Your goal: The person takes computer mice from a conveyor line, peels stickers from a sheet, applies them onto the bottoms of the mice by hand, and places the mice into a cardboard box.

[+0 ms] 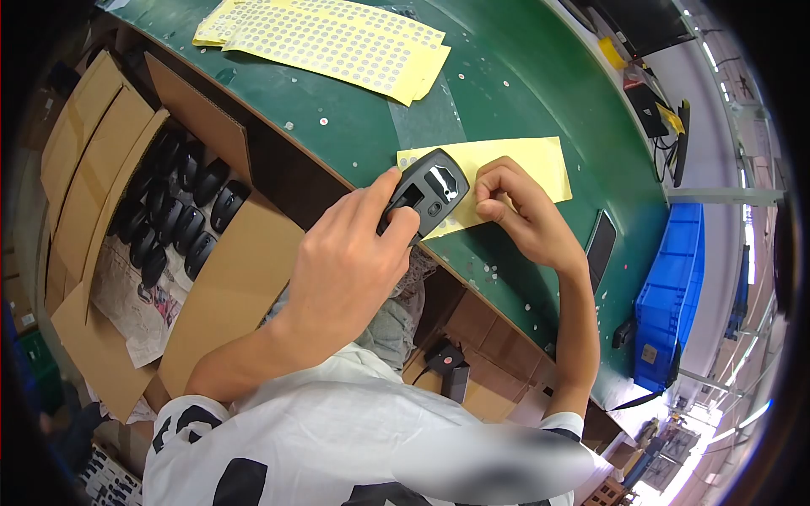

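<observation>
My left hand (337,257) grips a dark computer mouse (436,192) with its underside turned up. A shiny label and an open recess show on that underside. Right of the mouse, my right hand (527,215) is closed in a pinch, thumb against curled fingers. Whatever sits between those fingertips, if anything, is too small to make out. Beneath both hands lies a yellow sticker sheet (547,164), mostly bare backing, with some round grey stickers near its left end.
Several yellow sheets of round stickers (329,42) lie at the back of the green table (498,110). A phone (601,249) and a blue bin (671,295) are on the right. At left, an open cardboard box (224,278) holds several black mice (187,228).
</observation>
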Demonstrator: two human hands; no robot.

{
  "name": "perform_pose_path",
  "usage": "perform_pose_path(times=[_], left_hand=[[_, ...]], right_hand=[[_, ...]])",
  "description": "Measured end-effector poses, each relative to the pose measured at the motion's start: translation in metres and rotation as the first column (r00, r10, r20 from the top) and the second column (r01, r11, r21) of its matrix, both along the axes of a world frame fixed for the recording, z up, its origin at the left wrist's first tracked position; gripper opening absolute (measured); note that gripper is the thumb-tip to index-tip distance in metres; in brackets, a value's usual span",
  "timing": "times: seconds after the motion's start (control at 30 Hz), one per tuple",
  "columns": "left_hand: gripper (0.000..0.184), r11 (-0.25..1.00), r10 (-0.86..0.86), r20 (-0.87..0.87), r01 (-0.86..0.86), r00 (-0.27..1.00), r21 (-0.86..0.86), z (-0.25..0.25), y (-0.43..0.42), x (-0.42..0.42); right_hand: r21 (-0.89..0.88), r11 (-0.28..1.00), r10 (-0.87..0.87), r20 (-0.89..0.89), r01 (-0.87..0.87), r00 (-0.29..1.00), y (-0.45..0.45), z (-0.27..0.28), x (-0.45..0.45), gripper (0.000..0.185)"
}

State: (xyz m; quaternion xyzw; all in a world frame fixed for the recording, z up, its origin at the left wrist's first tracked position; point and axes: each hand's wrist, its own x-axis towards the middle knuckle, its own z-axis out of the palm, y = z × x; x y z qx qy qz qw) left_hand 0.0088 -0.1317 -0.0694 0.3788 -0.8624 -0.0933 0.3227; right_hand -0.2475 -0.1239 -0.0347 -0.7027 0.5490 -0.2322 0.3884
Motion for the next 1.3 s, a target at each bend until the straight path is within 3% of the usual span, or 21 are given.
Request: perform_pose_path(times=[0.13, 0.27, 0.63, 0.8, 1.13, 1.3], left_hand=[[0.031, 1.0, 0.012, -0.037, -0.013, 0.999, -0.006, -0.001, -0.001, -0.002], [0.033, 1.0, 0.013, -0.063, -0.011, 0.998, 0.022, 0.0, 0.002, -0.001], [0.033, 1.0, 0.018, -0.082, -0.018, 0.996, -0.003, -0.002, 0.002, -0.007], [0.032, 1.0, 0.01, -0.082, -0.01, 0.997, 0.0, -0.003, 0.002, -0.007], [0.029, 1.0, 0.03, -0.069, -0.029, 0.997, 0.007, -0.004, 0.0, -0.005], [0.029, 0.999, 0.041, -0.065, -0.042, 0.997, -0.009, -0.004, 0.002, -0.007]], right_hand=[[-0.054, 0.996, -0.072, 0.059, 0.075, 0.996, 0.003, 0.004, 0.015, 0.005], [0.053, 0.978, -0.206, 0.119, 0.201, 0.971, 0.015, 0.014, 0.053, 0.006], [0.011, 0.985, -0.172, 0.02, 0.172, 0.985, 0.014, 0.01, 0.055, 0.005], [-0.032, 0.984, -0.176, -0.02, 0.175, 0.984, 0.016, 0.007, 0.059, 0.005], [-0.287, 0.914, -0.3, -0.009, 0.285, 0.954, 0.007, -0.011, 0.048, 0.015], [-0.078, 0.941, -0.317, 0.15, 0.331, 0.937, 0.012, -0.004, 0.055, 0.026]])
